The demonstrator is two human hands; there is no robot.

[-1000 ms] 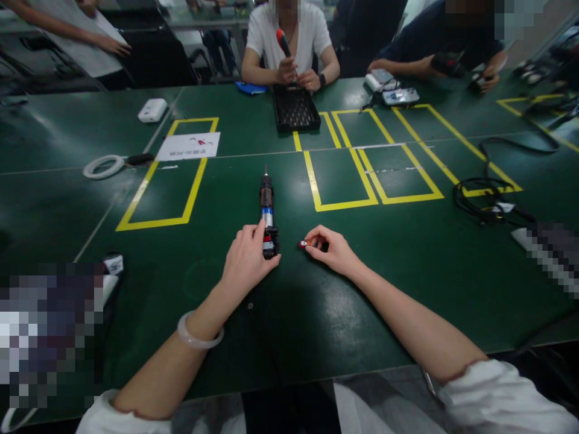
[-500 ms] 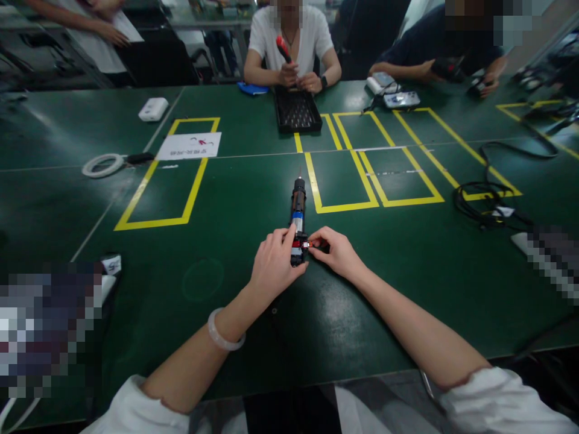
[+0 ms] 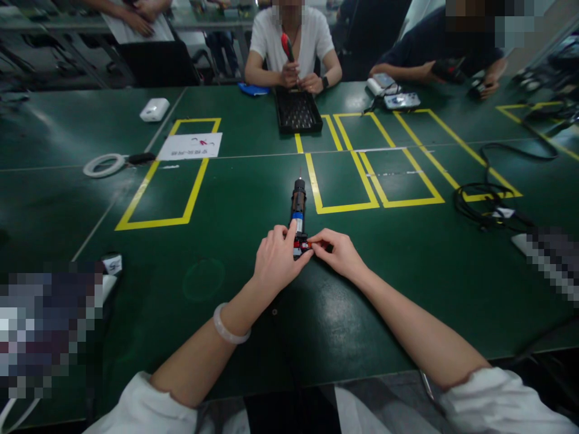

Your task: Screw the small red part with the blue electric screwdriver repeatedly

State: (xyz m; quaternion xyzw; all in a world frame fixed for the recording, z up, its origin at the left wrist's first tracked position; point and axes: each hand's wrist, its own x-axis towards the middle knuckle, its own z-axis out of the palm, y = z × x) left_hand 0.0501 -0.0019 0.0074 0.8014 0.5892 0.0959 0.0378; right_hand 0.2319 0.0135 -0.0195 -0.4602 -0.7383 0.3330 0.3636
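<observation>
An electric screwdriver (image 3: 298, 199) with its inner parts exposed lies on the green table, its thin bit pointing away from me. It has a black nose, a blue and silver middle and red parts near the back. My left hand (image 3: 277, 256) is closed round its rear left side, thumb and fingers on either side of it. At the right of that rear end, my right hand (image 3: 337, 250) pinches a small orange-red connector (image 3: 309, 245) against the body. Fingers partly hide the connector, and I cannot tell whether it is seated.
Yellow tape outlines (image 3: 347, 209) mark the green table (image 3: 244, 187). Across from me, a person with a red-handled tool (image 3: 286, 47) works over a black tray (image 3: 299, 128). A paper sign (image 3: 190, 146), a white tape roll (image 3: 104, 166) and a coiled black cable (image 3: 479, 205) lie around.
My left hand has shifted slightly right, its thumb now nearer the right fingertips. My right fingers have closed in on the connector at the screwdriver's side. The screwdriver stays in place.
</observation>
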